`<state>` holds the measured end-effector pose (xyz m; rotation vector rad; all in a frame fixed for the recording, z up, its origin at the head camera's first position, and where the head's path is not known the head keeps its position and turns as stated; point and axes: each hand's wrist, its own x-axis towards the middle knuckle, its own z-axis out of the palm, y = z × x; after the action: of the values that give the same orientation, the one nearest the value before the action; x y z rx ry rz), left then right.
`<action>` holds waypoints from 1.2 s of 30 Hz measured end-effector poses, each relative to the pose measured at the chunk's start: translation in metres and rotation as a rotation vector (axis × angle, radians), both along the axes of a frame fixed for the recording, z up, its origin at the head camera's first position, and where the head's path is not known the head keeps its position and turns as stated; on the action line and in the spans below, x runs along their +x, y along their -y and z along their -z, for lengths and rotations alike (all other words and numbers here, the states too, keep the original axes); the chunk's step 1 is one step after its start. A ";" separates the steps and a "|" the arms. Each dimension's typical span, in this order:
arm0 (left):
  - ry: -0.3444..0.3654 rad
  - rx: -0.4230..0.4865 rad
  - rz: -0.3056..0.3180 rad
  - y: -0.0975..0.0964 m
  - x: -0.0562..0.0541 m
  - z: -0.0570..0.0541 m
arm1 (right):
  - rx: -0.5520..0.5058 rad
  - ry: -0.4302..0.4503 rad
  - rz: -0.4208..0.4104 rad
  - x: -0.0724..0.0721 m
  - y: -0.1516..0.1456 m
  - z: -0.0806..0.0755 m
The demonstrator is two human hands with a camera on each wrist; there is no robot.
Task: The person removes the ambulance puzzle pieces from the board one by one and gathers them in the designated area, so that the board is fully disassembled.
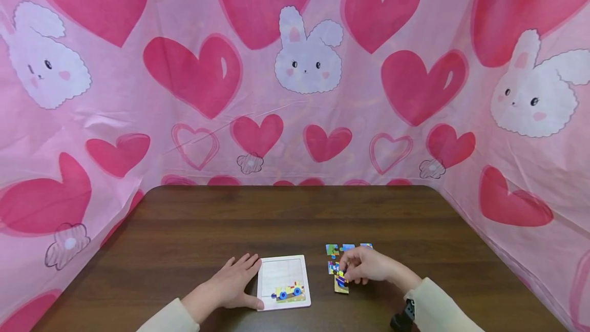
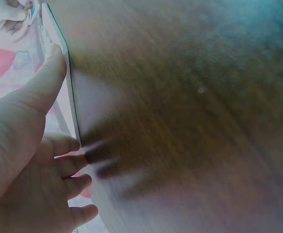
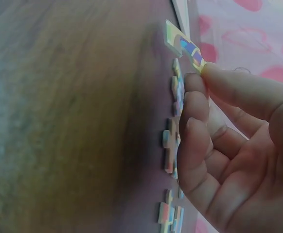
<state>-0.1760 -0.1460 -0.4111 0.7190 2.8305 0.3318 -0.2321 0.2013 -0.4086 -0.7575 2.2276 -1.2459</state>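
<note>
A white square puzzle tray (image 1: 283, 270) lies in the middle of the table near its front edge. Joined jigsaw pieces (image 1: 289, 292) showing a yellow vehicle with blue wheels fill its lower right part. My left hand (image 1: 229, 284) touches the tray's left side, its fingers straight and its thumb on the lower left corner. To the right of the tray, my right hand (image 1: 369, 264) pinches a jigsaw piece (image 3: 173, 40) between thumb and fingertips. In the right wrist view this piece is tilted, above the loose pieces.
Several loose jigsaw pieces (image 1: 332, 249) lie in a group right of the tray, some hidden behind the right hand. The brown wooden table (image 1: 221, 229) has a pink cloth (image 1: 267, 101) with hearts and rabbits around it. A dark watch (image 1: 404, 316) is on the right wrist.
</note>
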 end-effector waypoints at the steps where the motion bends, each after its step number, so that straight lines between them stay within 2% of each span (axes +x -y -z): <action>1: -0.001 0.003 0.001 0.000 0.000 0.000 | 0.002 -0.004 -0.009 0.000 0.000 0.001; 7: -0.004 0.004 0.000 0.000 0.000 0.000 | 0.035 -0.023 -0.030 0.002 0.001 0.005; 19: 0.008 0.000 -0.005 0.000 -0.001 0.001 | 0.102 -0.071 -0.015 0.003 0.004 0.003; 36: -0.014 0.022 0.004 0.001 0.000 0.003 | 0.152 -0.121 0.019 0.006 0.011 0.002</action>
<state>-0.1759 -0.1469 -0.4136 0.7346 2.8422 0.3595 -0.2262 0.1907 -0.4103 -0.7722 2.4001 -1.0497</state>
